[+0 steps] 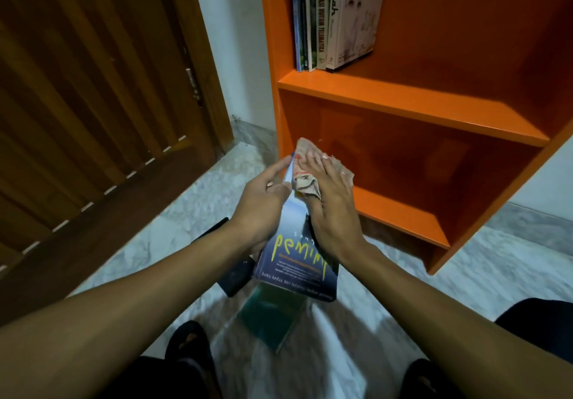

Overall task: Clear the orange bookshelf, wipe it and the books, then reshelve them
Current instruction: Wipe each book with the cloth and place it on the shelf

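A dark blue book point(294, 262) with yellow lettering is held up in front of me over the floor. My left hand point(262, 203) grips its left edge. My right hand point(330, 206) presses a crumpled beige cloth point(305, 169) flat against the upper part of the cover. The orange bookshelf point(412, 103) stands just beyond, to the right. Its lower compartment has no books in it. Several upright books point(335, 17) lean at the left end of the compartment above.
More books lie on the marble floor below my hands: a green one point(269, 315) and a dark one point(234, 277). A brown wooden door point(93, 103) fills the left side. My feet in dark sandals point(189, 349) are at the bottom.
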Demonstrator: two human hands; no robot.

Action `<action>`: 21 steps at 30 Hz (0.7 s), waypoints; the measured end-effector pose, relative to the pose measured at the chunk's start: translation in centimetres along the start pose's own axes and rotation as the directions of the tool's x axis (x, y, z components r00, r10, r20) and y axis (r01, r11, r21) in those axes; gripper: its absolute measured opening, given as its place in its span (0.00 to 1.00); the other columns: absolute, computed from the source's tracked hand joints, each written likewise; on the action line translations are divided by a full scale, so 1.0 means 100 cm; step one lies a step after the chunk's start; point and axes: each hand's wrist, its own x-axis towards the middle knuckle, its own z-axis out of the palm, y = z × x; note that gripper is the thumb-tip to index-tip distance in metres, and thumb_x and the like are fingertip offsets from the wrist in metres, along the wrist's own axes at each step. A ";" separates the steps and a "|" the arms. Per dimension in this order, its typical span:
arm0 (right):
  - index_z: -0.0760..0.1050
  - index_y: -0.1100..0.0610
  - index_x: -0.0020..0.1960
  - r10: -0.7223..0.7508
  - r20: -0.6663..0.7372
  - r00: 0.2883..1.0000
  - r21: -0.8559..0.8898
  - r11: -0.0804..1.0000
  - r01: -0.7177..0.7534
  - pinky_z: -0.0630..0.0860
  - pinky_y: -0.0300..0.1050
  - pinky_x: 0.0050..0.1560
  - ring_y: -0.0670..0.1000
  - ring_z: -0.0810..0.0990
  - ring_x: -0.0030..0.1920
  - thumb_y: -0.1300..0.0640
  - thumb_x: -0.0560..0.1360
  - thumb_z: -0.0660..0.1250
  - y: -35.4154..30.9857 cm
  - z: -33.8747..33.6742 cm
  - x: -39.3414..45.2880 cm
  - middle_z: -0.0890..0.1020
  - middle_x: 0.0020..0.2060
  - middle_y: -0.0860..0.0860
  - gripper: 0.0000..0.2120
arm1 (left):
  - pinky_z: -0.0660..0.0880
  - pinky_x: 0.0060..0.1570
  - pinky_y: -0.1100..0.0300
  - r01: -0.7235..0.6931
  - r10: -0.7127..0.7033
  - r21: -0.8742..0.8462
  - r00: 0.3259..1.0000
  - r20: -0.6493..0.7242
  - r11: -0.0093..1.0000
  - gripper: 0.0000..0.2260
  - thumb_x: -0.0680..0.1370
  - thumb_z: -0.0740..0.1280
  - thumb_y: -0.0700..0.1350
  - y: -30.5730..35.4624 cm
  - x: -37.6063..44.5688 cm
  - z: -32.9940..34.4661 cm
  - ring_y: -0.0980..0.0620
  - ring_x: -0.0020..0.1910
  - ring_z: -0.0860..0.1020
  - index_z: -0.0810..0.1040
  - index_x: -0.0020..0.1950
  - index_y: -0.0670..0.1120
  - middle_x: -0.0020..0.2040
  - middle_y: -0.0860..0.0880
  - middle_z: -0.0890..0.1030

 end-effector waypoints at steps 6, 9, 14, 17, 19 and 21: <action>0.59 0.49 0.78 -0.156 0.168 0.973 -0.018 0.987 0.161 0.44 0.46 0.78 0.39 0.48 0.78 0.62 0.77 0.62 -0.009 0.019 -0.023 0.56 0.75 0.39 0.31 | 0.83 0.43 0.46 0.096 -0.165 -0.338 0.969 -0.181 0.936 0.22 0.81 0.62 0.31 0.004 0.019 -0.018 0.40 0.44 0.85 0.76 0.70 0.53 0.51 0.38 0.85; 0.63 0.51 0.77 -0.210 0.275 0.938 0.045 0.978 0.206 0.42 0.41 0.78 0.38 0.47 0.78 0.64 0.74 0.61 -0.013 0.025 -0.036 0.58 0.75 0.39 0.31 | 0.82 0.50 0.43 0.051 -0.164 -0.361 0.943 -0.290 0.931 0.21 0.82 0.61 0.33 0.006 0.025 -0.030 0.41 0.50 0.85 0.74 0.71 0.52 0.57 0.40 0.83; 0.75 0.53 0.68 -0.192 0.285 0.939 0.213 0.968 0.133 0.55 0.31 0.71 0.35 0.64 0.70 0.54 0.79 0.54 -0.021 0.030 -0.052 0.72 0.67 0.42 0.21 | 0.83 0.43 0.51 -0.031 -0.107 -0.309 0.902 -0.418 0.951 0.22 0.82 0.61 0.34 0.011 0.032 -0.053 0.44 0.51 0.84 0.72 0.74 0.51 0.62 0.44 0.81; 0.78 0.51 0.61 -0.055 0.332 0.942 0.356 0.932 -0.071 0.71 0.40 0.62 0.44 0.77 0.61 0.53 0.83 0.56 -0.025 0.034 -0.052 0.81 0.60 0.45 0.13 | 0.81 0.34 0.59 -0.095 -0.037 -0.272 0.896 -0.443 0.958 0.21 0.82 0.61 0.33 0.016 0.031 -0.062 0.53 0.39 0.85 0.72 0.72 0.51 0.50 0.49 0.85; 0.77 0.50 0.61 0.093 0.394 0.914 0.394 0.882 -0.259 0.74 0.40 0.53 0.40 0.80 0.54 0.51 0.83 0.57 -0.022 0.032 -0.046 0.83 0.54 0.45 0.12 | 0.79 0.33 0.62 -0.138 0.052 -0.169 0.900 -0.432 0.976 0.20 0.82 0.61 0.33 0.020 0.028 -0.063 0.56 0.35 0.84 0.74 0.70 0.52 0.42 0.56 0.83; 0.77 0.48 0.57 0.198 0.437 0.877 0.350 0.861 -0.369 0.71 0.34 0.46 0.35 0.78 0.44 0.52 0.84 0.57 -0.011 0.027 -0.038 0.81 0.45 0.41 0.10 | 0.77 0.35 0.62 -0.199 0.171 -0.037 0.910 -0.379 0.979 0.19 0.82 0.61 0.34 0.023 0.026 -0.064 0.54 0.34 0.80 0.75 0.69 0.53 0.37 0.53 0.82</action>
